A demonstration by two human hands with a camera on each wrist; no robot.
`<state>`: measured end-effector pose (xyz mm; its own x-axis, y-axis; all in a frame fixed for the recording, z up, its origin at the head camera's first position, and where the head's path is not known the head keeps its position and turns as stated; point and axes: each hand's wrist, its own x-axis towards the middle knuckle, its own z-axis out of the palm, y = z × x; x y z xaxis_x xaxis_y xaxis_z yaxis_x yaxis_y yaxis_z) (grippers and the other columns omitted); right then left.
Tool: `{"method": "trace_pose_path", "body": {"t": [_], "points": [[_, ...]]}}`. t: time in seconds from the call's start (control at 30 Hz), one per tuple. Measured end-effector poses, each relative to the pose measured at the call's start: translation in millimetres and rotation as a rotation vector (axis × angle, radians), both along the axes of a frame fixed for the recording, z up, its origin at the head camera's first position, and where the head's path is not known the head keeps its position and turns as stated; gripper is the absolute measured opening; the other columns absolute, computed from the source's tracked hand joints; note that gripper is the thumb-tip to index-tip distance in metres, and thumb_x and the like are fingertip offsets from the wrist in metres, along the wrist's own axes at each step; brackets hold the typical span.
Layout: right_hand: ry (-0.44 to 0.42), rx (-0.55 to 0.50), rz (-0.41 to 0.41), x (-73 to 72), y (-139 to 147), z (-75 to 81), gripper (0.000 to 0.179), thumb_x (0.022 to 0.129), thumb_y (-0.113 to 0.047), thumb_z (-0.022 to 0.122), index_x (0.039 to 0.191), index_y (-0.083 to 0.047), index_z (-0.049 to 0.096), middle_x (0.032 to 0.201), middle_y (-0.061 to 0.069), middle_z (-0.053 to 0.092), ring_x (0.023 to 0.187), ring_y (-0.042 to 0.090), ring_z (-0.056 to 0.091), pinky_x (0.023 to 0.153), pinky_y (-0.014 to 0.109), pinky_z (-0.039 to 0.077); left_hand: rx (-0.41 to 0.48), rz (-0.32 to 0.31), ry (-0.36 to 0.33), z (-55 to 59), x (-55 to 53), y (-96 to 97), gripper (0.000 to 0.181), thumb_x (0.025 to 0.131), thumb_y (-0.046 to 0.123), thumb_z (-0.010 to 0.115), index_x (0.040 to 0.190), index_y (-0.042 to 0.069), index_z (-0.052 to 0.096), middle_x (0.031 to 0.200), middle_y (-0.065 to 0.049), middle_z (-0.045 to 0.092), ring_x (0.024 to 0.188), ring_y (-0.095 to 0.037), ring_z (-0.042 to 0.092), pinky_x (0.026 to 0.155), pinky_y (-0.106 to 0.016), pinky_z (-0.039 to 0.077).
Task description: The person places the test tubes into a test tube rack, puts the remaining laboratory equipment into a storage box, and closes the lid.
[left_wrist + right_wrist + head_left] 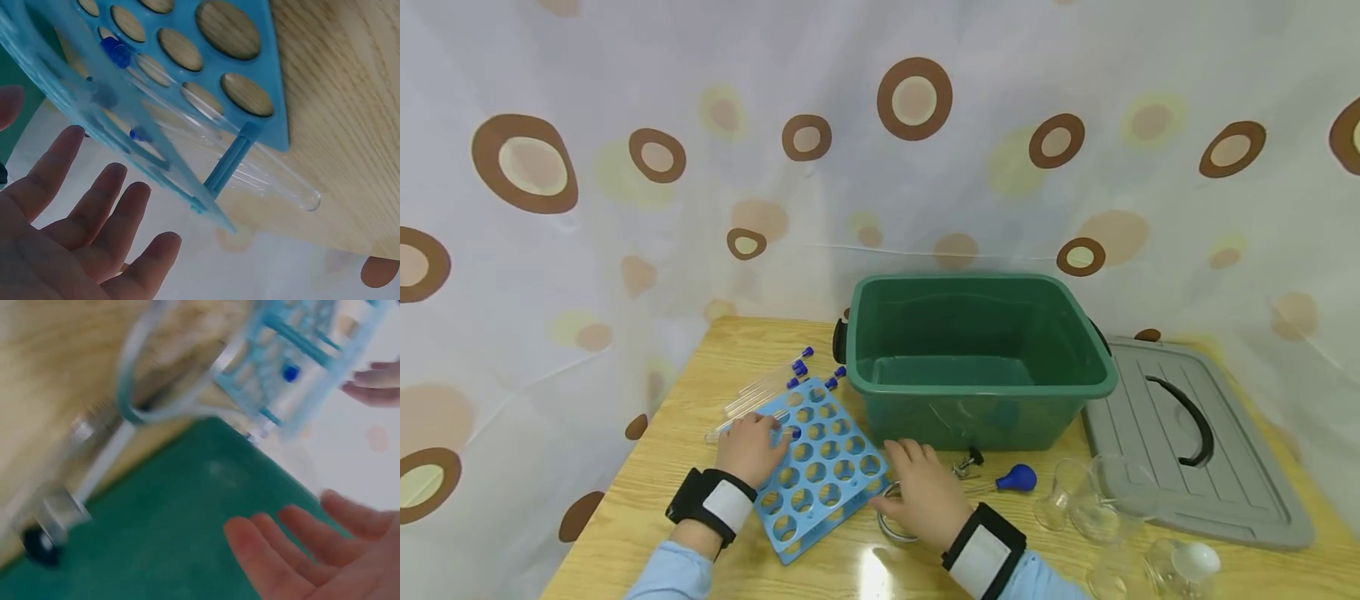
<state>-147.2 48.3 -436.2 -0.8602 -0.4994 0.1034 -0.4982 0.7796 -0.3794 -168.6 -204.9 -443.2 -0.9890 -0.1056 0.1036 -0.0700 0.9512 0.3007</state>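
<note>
A light-blue plastic test tube rack lies in front of me on the wooden table. My left hand is over its left edge, fingers spread and apart from the rack in the left wrist view. A clear test tube with a blue cap lies slanted there, overlapping the rack. Right of the rack, my right hand hovers with loosely extended fingers above a metal ring on a rod. That ring is blurred in the right wrist view, and the hand partly hides it in the head view.
Several blue-capped test tubes lie behind the rack. A green bin stands at the back, its grey lid to the right. A clamp, a blue-bulbed dropper and clear glassware lie front right.
</note>
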Motion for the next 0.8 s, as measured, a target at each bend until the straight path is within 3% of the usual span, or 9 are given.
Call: {"method": "trace_pose_path", "body": {"t": [0.23, 0.5, 0.8], "points": [[-0.046, -0.020, -0.033, -10.0, -15, -23.9, 0.088, 0.074, -0.049, 0.074, 0.134, 0.005, 0.041, 0.128, 0.023, 0.052, 0.116, 0.041, 0.051, 0.094, 0.050, 0.045, 0.006, -0.008, -0.003, -7.5, -1.4, -6.2, 0.026, 0.083, 0.023, 0.066, 0.102, 0.004, 0.067, 0.112, -0.022, 0.061, 0.104, -0.041, 0.055, 0.085, -0.057, 0.044], [-0.087, -0.012, -0.013, -8.3, -39, -32.8, 0.090, 0.072, -0.056, 0.072, 0.140, -0.006, 0.041, 0.134, 0.023, 0.044, 0.116, 0.042, 0.050, 0.083, 0.050, 0.051, 0.005, -0.018, -0.025, -10.5, -2.6, -12.3, 0.030, 0.079, 0.016, 0.071, 0.107, 0.008, 0.063, 0.113, -0.022, 0.062, 0.109, -0.043, 0.052, 0.086, -0.058, 0.042], [-0.004, 0.088, -0.037, -4.1, -49, -34.8, 0.081, 0.071, -0.056, 0.073, 0.133, -0.009, 0.050, 0.134, 0.021, 0.045, 0.114, 0.037, 0.053, 0.077, 0.045, 0.054, 0.046, -0.022, -0.058, -11.0, -1.6, -18.5, 0.040, 0.078, 0.011, 0.072, 0.116, 0.008, 0.058, 0.114, -0.022, 0.060, 0.115, -0.042, 0.048, 0.086, -0.062, 0.042]]}}
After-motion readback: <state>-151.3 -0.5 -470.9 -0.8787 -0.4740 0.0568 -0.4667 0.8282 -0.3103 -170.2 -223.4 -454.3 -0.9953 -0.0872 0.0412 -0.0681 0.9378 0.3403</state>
